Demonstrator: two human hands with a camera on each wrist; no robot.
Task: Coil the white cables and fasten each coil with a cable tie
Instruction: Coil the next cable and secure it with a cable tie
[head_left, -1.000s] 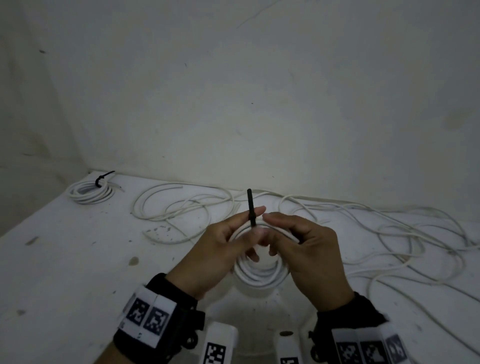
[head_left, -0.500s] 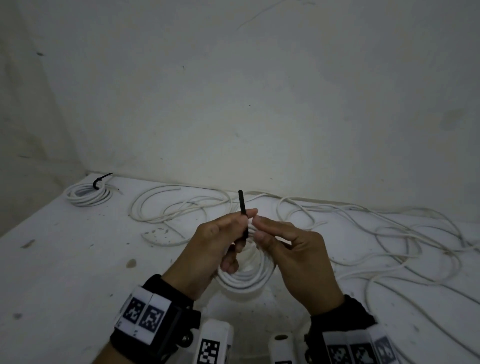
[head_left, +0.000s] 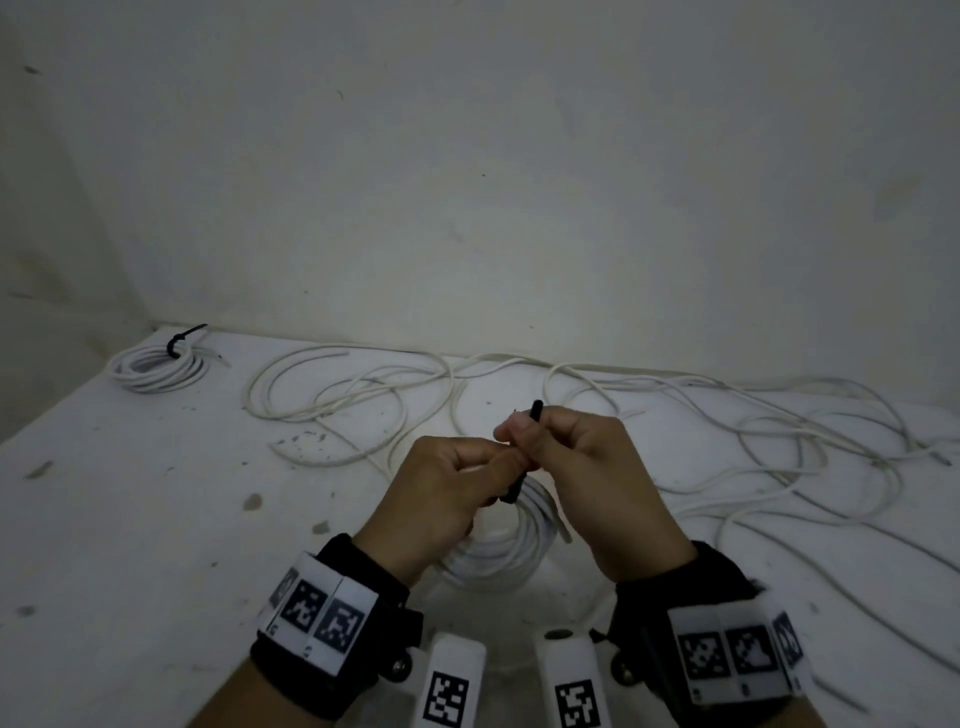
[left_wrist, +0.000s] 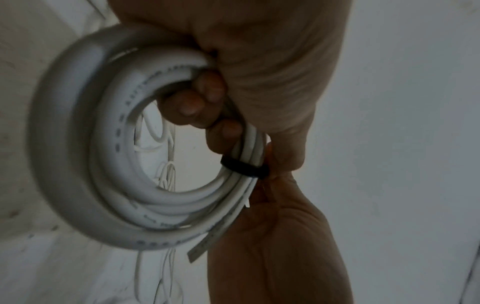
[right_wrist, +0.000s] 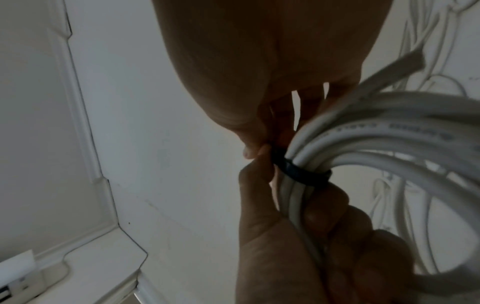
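A white cable coil (head_left: 501, 551) hangs under both hands above the table. My left hand (head_left: 491, 467) grips the coil (left_wrist: 85, 144) with fingers curled through its middle. A black cable tie (head_left: 521, 462) is looped round the bundle, showing as a dark band (left_wrist: 244, 167) in the left wrist view and again as the tie (right_wrist: 301, 172) in the right wrist view. My right hand (head_left: 524, 428) pinches the tie's tail, which sticks up and leans right. In the right wrist view the right fingertips (right_wrist: 255, 149) pinch right at the band. A cut cable end (left_wrist: 205, 244) pokes out of the coil.
A finished coil (head_left: 156, 366) bound with a black tie lies at the back left corner. Loose white cables (head_left: 358, 400) sprawl along the back of the white table (head_left: 130, 519), with more cable loops (head_left: 789, 447) on the right. A wall stands close behind.
The tie's tail, upright between both hands before, now leans right in the right hand's pinch. The left hand has dropped lower onto the coil, and the loop sits snug on the bundle.
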